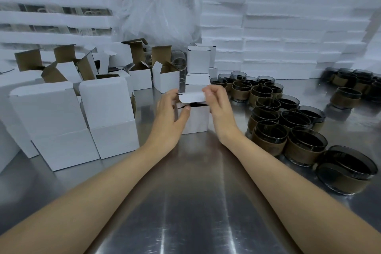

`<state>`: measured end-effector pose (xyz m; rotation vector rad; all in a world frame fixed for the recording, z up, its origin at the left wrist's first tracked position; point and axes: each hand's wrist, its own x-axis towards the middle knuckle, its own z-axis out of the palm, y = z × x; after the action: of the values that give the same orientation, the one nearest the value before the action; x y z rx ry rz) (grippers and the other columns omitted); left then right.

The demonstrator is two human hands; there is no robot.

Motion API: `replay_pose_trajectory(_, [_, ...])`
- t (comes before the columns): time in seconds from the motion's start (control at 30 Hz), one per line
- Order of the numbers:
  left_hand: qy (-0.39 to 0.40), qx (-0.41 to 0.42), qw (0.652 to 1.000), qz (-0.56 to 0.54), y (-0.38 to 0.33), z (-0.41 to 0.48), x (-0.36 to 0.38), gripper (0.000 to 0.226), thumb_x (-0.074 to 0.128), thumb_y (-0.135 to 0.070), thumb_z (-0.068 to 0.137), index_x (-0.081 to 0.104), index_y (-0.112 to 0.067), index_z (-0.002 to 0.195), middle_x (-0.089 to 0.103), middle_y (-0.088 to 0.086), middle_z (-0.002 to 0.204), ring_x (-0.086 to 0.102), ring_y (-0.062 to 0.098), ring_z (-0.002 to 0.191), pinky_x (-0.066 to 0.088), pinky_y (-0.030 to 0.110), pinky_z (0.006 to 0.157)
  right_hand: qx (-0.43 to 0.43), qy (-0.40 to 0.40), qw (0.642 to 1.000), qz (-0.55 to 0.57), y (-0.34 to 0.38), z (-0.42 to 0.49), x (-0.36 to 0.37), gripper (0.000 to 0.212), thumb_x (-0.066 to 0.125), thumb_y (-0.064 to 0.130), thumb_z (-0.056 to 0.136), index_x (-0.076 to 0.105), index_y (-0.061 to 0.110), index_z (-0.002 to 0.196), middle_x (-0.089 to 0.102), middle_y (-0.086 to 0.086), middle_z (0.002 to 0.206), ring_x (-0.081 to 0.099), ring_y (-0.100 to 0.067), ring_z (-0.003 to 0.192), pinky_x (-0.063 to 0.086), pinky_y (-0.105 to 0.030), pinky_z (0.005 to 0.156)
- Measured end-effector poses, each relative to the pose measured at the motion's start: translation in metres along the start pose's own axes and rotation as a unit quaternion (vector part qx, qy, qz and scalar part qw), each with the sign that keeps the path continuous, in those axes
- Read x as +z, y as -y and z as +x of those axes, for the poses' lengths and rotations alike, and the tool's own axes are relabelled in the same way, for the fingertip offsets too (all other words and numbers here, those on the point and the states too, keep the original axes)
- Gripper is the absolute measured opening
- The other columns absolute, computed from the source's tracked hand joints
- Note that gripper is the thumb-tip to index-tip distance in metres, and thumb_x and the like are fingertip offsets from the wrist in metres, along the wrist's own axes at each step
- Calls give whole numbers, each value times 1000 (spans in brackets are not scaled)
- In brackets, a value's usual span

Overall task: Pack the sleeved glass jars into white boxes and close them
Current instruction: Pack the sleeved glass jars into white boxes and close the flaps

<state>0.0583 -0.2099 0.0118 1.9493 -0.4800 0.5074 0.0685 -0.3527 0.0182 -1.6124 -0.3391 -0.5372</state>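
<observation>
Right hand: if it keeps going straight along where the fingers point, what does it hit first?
The right hand points away, slightly leftward, fingers on the lid flap of the white box. Beyond that, probably the stacked closed boxes directly behind; depth is unclear.

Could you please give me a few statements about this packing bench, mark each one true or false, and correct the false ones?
1. Both hands, left and right, are at the small white cardboard box in the middle of the bench. True.
2. That box's white lid flap is already tucked shut. False: the flap is raised and a dark gap shows beneath it.
3. The dark glass jars with brown sleeves stand to the person's right. True.
4. The closed white boxes stacked in twos sit on a wooden table. False: they sit on the shiny steel tabletop.
5. The right hand holds a jar. False: it pinches the flap.
</observation>
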Motion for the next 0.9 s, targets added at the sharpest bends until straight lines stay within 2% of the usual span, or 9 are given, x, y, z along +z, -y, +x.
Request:
replay_pose_trajectory(0.07, [-9, -28, 998, -48, 1, 1, 0, 38, 57, -23, 94, 29, -26, 120, 40, -10, 135, 41, 1, 123, 34, 16, 103, -17, 22, 999, -31, -4, 0, 0, 12, 57, 23, 95, 51, 15, 103, 52, -3, 109, 50, -9, 100, 41, -8, 78])
replay_pose_trajectory(0.17, [-11, -23, 1000, 3, 5, 3, -3, 50, 63, -28, 89, 27, -33, 124, 40, -10, 137, 32, 0, 128, 24, 1, 95, -17, 34, 998, -52, -5, 1, -1, 13, 57, 17, 96, 51, 14, 107, 55, 1, 110, 52, -10, 105, 40, -6, 76])
replay_pose_trajectory(0.3, [9, -2, 1000, 2, 4, 4, -5, 32, 47, -37, 99, 43, -30, 130, 45, -12, 134, 37, 4, 127, 32, 25, 106, -77, 43, 990, -108, -3, 2, -3, 18, 56, 13, 96, 62, 16, 113, 53, -8, 119, 49, -5, 110, 39, -4, 81])
replay_pose_trajectory(0.4, [13, -13, 1000, -5, 2, 5, -6, 20, 40, -29, 102, 45, -31, 122, 45, -13, 136, 40, 0, 122, 34, 20, 104, -68, 62, 991, -98, -4, 1, -6, 20, 58, 9, 94, 68, 16, 110, 48, -8, 115, 47, 8, 103, 44, -10, 82])
replay_pose_trajectory(0.5, [16, -47, 998, -35, 3, 5, -5, 20, 42, -23, 102, 49, -31, 118, 38, -15, 146, 35, -5, 125, 25, -2, 92, -56, 81, 988, -118, -8, 2, -11, 24, 56, 5, 94, 70, 11, 113, 49, -7, 120, 46, 2, 111, 45, -19, 93])
replay_pose_trajectory(0.67, [-12, -87, 992, -88, 3, 9, -4, 20, 39, -22, 103, 55, -29, 111, 45, -23, 133, 43, 1, 120, 26, -8, 82, -76, 82, 969, -222, -14, 3, -10, 26, 58, 17, 92, 70, 21, 115, 46, 9, 136, 42, -7, 128, 45, -40, 102])
replay_pose_trajectory(0.77, [-29, -121, 982, -145, 5, 12, -3, 24, 36, -15, 102, 57, -25, 110, 56, -20, 111, 50, 9, 115, 39, 13, 100, -74, 87, 964, -239, -15, 3, -8, 29, 57, 23, 91, 68, 23, 118, 39, 12, 144, 38, -1, 127, 49, -32, 95])
replay_pose_trajectory(0.83, [-27, -154, 972, -176, 4, 13, -1, 29, 34, -16, 102, 55, -29, 118, 55, -9, 125, 49, 13, 122, 37, 34, 110, -61, 76, 972, -212, -15, 2, -5, 28, 58, 20, 92, 68, 22, 119, 37, 9, 142, 40, 7, 118, 48, -28, 90])
replay_pose_trajectory(0.9, [-35, -180, 959, -218, 1, 13, 1, 37, 36, -17, 101, 47, -32, 133, 49, -8, 137, 45, 12, 128, 35, 37, 112, -70, 65, 970, -223, -15, -2, -2, 29, 57, 18, 94, 65, 21, 122, 36, 4, 136, 44, 16, 101, 48, -27, 88])
